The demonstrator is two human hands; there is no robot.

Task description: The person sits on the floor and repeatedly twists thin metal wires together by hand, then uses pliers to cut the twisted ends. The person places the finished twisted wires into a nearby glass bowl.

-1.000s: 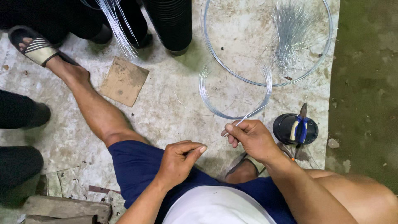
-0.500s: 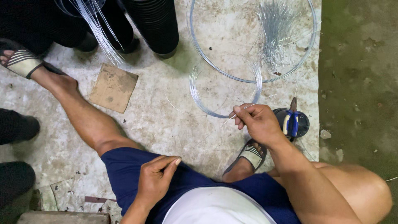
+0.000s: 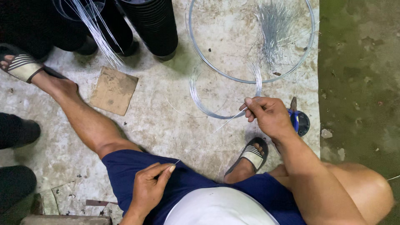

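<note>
My right hand (image 3: 268,114) pinches a thin silver wire that runs into a small loose wire coil (image 3: 200,100) lying on the concrete floor. My left hand (image 3: 151,186) rests over my blue shorts, its fingers pinched on a short thin wire piece whose tip sticks out near my thumb. Beyond the coil lies a large wire hoop (image 3: 196,50), and inside it a bundle of cut silver wires (image 3: 271,35). Blue-handled pliers (image 3: 294,114) lie on a round dark object just right of my right hand.
Stacked black pots (image 3: 152,25) stand at the top, with long silver wires (image 3: 98,35) fanning down beside them. A square of brown cardboard (image 3: 113,90) lies on the floor. My sandalled feet (image 3: 23,66) are spread left and centre. Dark shoes sit at the left edge.
My right hand has lifted away from my lap toward the small coil, pulling the wire with it. My left hand has dropped back onto my shorts. The view has shifted.
</note>
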